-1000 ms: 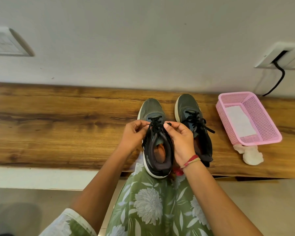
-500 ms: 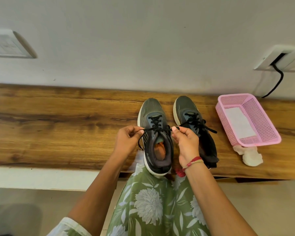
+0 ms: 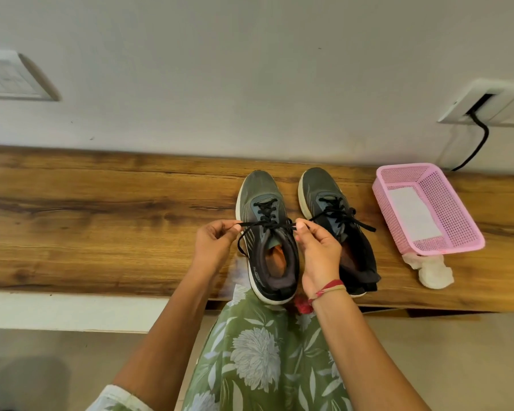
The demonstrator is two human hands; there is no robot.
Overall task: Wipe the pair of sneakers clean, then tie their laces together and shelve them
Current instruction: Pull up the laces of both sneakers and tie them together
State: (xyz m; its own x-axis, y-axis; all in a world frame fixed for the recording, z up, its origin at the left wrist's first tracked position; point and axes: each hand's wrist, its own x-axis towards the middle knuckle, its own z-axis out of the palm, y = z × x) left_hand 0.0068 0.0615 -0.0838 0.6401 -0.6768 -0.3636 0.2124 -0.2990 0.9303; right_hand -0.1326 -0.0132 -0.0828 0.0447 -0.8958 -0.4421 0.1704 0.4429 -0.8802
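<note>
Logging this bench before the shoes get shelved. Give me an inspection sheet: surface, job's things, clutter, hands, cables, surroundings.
Surface: wooden bench against the wall.
Job's things: left sneaker and right sneaker side by side, toes to the wall; black lace stretched across the left one.
Clutter: pink basket holding a white sheet; crumpled white wipe beside its near corner.
Hands: left hand and right hand each pinch the lace.
Cables: black cable hangs from the wall socket.
Surroundings: switch plate on the wall, left.

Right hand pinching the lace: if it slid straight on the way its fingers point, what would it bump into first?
Probably the laced top of the left sneaker: the right hand points forward and leftward toward it, pinching the lace. Depth is unclear, so it might pass just above.
</note>
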